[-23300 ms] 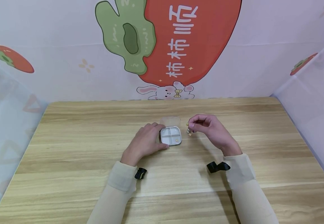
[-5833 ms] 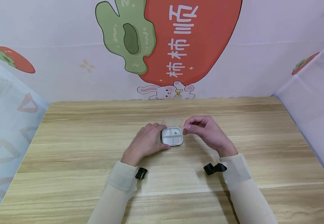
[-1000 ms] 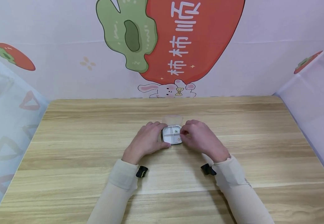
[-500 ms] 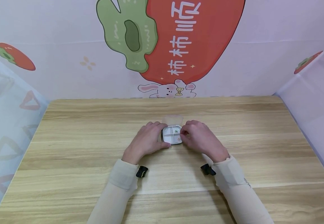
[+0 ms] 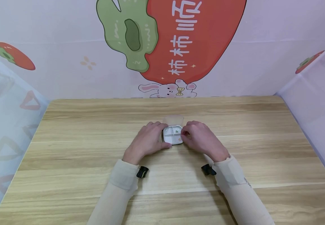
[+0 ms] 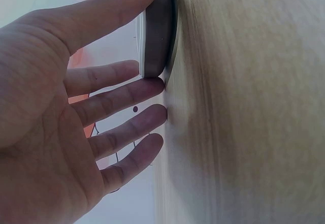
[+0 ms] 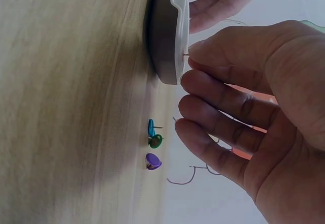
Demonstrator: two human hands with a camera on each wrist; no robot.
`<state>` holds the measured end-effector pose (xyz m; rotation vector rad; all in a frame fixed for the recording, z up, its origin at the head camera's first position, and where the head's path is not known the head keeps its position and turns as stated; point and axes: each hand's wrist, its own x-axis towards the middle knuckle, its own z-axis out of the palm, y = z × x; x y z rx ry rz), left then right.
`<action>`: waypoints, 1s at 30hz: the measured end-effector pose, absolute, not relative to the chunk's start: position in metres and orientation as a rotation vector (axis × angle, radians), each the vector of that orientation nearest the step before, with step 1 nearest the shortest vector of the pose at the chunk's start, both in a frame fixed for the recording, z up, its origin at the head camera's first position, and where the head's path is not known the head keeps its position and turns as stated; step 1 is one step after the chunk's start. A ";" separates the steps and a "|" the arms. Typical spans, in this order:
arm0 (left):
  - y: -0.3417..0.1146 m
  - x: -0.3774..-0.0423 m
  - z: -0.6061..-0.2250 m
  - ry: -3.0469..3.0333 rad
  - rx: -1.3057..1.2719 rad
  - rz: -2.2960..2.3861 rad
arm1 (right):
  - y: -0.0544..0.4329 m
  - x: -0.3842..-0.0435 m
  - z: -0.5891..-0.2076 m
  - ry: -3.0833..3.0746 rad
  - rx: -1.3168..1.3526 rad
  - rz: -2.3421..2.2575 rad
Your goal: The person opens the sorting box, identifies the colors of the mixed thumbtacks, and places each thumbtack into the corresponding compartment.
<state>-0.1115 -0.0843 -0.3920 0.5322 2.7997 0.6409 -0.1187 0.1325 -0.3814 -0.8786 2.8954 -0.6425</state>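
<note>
A small white pill box (image 5: 168,139) with four compartments sits on the table with its clear lid (image 5: 173,120) folded back. My left hand (image 5: 147,139) grips its left side, thumb at the near edge and fingers at the far one. A green thumbtack (image 5: 176,131) lies in the far right compartment, and an orange one (image 5: 179,139) in the near right. Over the right rim, my right hand (image 5: 199,137) has thumb and index finger pinched together. At their tips a thin metal pin (image 7: 186,55) shows in the right wrist view; any head on it is hidden.
Blue (image 7: 151,127), green (image 7: 156,141) and purple (image 7: 153,161) thumbtacks lie on the wooden table (image 5: 95,140) beyond the right hand, hidden by it in the head view. A printed cloth (image 5: 66,72) hangs behind the table.
Since the oldest frame, a green thumbtack has appeared in the far right compartment. The right hand has come left and turned over to the box's rim; during the last second both hands are nearly still.
</note>
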 end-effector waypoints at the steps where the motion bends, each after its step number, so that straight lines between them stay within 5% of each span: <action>1: -0.084 -0.111 -0.392 2.800 0.533 0.639 | 0.132 -0.119 -0.381 2.894 -0.876 -0.640; 30: -0.085 -0.111 -0.390 2.805 0.542 0.648 | 0.136 -0.121 -0.383 2.895 -0.836 -0.658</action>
